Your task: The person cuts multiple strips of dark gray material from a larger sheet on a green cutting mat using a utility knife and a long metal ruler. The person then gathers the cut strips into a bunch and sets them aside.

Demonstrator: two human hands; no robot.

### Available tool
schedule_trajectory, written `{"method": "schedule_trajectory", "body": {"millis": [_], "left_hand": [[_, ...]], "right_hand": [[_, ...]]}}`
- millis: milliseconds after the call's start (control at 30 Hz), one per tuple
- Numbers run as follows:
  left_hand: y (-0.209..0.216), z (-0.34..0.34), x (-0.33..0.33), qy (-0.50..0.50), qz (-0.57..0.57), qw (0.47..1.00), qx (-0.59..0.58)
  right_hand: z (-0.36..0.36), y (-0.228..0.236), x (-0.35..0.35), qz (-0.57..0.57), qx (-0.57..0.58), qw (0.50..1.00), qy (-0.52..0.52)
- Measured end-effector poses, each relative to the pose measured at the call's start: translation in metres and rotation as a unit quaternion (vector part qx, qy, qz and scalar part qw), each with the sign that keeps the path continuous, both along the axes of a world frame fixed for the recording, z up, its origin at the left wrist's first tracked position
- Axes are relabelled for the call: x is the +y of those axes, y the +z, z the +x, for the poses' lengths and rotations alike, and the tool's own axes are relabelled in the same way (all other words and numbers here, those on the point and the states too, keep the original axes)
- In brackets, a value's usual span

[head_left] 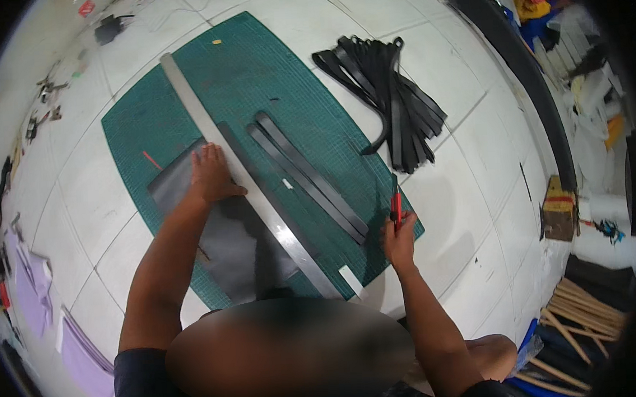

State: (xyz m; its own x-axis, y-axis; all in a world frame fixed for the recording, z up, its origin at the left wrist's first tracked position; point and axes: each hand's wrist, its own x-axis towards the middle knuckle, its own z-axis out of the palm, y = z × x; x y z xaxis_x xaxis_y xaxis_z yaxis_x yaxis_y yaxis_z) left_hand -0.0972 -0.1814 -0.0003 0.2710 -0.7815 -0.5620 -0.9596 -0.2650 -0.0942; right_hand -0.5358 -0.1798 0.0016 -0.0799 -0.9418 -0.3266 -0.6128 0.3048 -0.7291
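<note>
My left hand (213, 174) lies flat with its fingers stretched out, pressing at the edge of a long steel ruler (262, 201). Beneath the hand and ruler is a black sheet (226, 232) that looks like leather; a narrow margin of it shows along the ruler's right side. My right hand (399, 243) grips a red utility knife (397, 205), point away from me, above the right corner of the green cutting mat (253, 65). Two dark cut strips (306, 177) rest side by side on the mat between the ruler and the knife.
A bundle of black strips (403, 100) lies across the mat's far right edge and the tiles. Small scraps, including a white piece (351, 281), dot the mat. Purple cloth (85, 354) is at left. A brown block (559, 209) and wooden sticks (582, 307) lie at right.
</note>
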Motion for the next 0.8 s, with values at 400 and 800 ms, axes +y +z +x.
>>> {"method": "schedule_trajectory", "body": {"millis": [400, 800], "left_hand": [[0.012, -0.020, -0.007, -0.016, 0.056, 0.997, -0.043], [0.013, -0.018, 0.000, -0.009, 0.022, 1.000, -0.007]], "right_hand": [[0.220, 0.009, -0.030, 0.034, -0.004, 0.955, 0.296], [0.344, -0.008, -0.078, -0.009, 0.121, 0.884, 0.450]]}}
